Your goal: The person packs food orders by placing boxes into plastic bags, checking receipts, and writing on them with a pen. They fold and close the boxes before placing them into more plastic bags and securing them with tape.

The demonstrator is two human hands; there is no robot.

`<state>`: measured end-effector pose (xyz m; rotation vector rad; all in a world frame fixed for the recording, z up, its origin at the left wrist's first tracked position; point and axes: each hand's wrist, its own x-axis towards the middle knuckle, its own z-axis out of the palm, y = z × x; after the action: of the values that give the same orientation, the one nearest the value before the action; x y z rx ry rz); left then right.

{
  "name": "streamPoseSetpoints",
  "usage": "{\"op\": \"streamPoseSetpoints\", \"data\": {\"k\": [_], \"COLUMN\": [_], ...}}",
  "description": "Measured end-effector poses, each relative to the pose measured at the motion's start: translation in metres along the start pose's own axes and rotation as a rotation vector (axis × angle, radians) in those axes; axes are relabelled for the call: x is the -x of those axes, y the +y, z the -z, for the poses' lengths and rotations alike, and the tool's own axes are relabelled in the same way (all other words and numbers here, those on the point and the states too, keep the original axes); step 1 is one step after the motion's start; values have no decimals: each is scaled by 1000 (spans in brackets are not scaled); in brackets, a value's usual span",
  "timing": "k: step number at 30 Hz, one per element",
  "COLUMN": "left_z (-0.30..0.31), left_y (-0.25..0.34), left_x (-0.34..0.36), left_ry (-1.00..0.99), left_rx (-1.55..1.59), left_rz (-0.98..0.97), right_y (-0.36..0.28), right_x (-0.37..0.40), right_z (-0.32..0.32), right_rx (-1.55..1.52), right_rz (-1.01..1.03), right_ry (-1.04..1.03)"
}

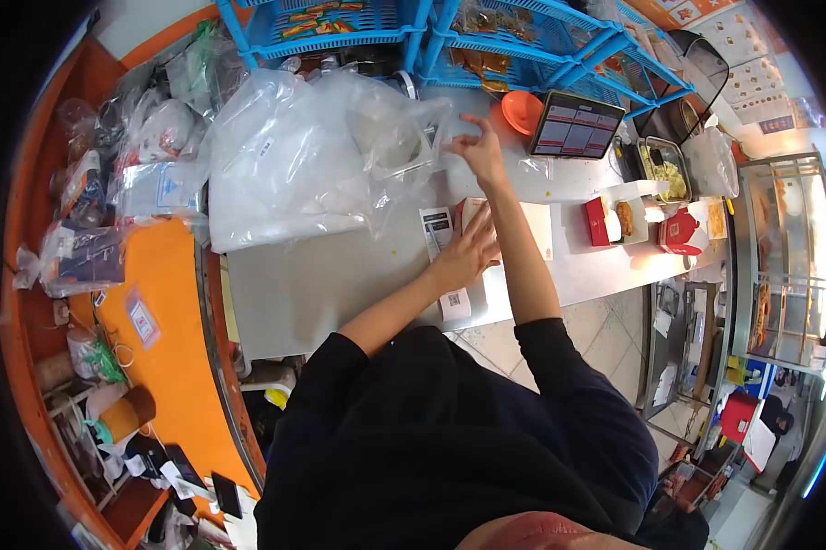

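My left hand (468, 252) lies with fingers stretched out over a cream carton with a red edge (538, 231); the hand and my right forearm hide much of it. A printed paper slip (437, 229) sits beside and partly under that hand, its lower end with a square code hanging at the counter's near edge. Further forward, my right hand (481, 151) is raised above the counter, thumb and fingers apart with a gap between them. Its fingertips are close to the loose edge of a clear plastic bag (413, 151), part of a large stack of clear bags (280, 156).
Blue plastic racks (339, 41) stand along the back. A tablet (578, 125) and an orange-red round lid (521, 112) are behind my right hand. To the right are an open red food box (599, 222), another red box (680, 233) and a food tray (667, 170). An orange counter (161, 312) is at left.
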<state>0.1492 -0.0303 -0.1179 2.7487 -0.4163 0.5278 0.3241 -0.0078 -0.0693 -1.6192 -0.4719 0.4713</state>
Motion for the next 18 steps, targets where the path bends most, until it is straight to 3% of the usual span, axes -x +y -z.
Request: {"op": "streamPoseSetpoints", "data": {"k": [5,8,10,13,18], "left_z": [-12,-5,-8,-19,-12], "left_y": [-3,0,-1,-1,0], "left_x": [3,0,0,0,0], "left_ry": [30,-135,21,145,113], "left_rx": [67,-70,18,68,43], "left_rz": [19,-11,2,28,10], "right_y": [23,15,35,9,47], "right_x": [-23,-44,-73,-62,-96], "right_z": [-14,-30,-34,-47,-34], "right_rx": [257,401,731,845,720], "right_rz": [184,217,252,121,139], "right_ry": [162,231,239,250,173]}}
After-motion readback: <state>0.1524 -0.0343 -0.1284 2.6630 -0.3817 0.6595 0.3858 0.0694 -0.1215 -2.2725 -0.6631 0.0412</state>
